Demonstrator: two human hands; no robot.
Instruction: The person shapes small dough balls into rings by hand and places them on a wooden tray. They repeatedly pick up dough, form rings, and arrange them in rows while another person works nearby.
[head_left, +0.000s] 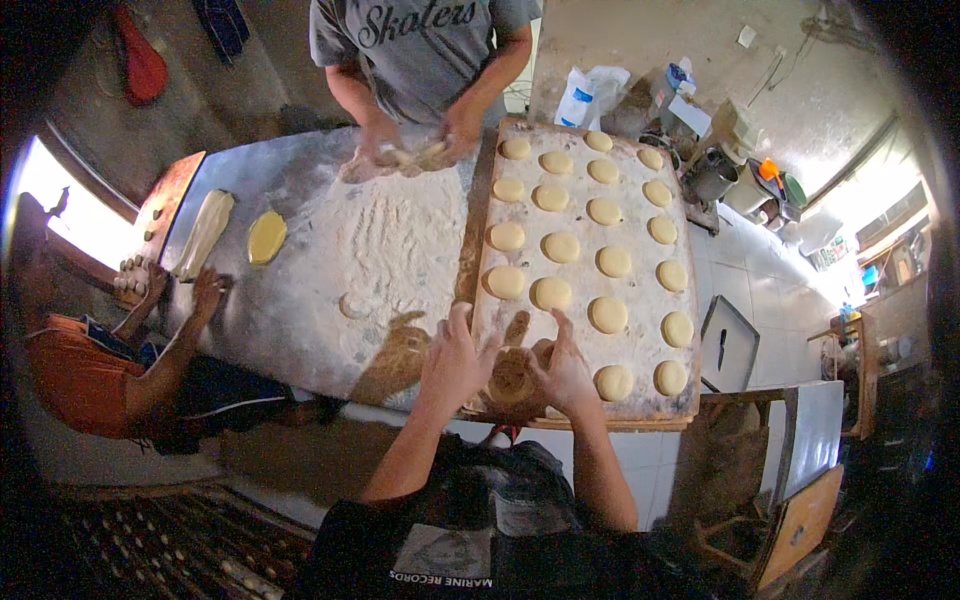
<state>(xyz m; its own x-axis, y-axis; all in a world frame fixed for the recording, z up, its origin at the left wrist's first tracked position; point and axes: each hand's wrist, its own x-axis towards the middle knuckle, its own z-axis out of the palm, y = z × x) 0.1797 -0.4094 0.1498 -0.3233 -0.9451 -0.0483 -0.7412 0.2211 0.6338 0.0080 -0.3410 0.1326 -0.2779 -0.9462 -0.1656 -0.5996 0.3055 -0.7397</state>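
Observation:
My left hand (455, 355) is at the near left edge of a floured wooden board (477, 240), with its fingers raised and apart. My right hand (560, 365) is over the board's near middle, fingers bent and apart, with nothing visible in it. Rows of pale, round dough pieces (560, 247) lie on the board; one dough round (551, 293) is just beyond my fingertips, and another (613, 382) lies right of my right hand. Left of the board, loose flour (390, 240) is spread over the smooth table (280, 320).
A co-worker (420, 70) opposite handles dough (420, 155). Another co-worker (85, 375) at the left reaches toward a long dough strip (205, 235), near a yellow dough piece (267, 237). At the right are a pot (715, 175), a dark tray (730, 345) and a folded table (810, 430).

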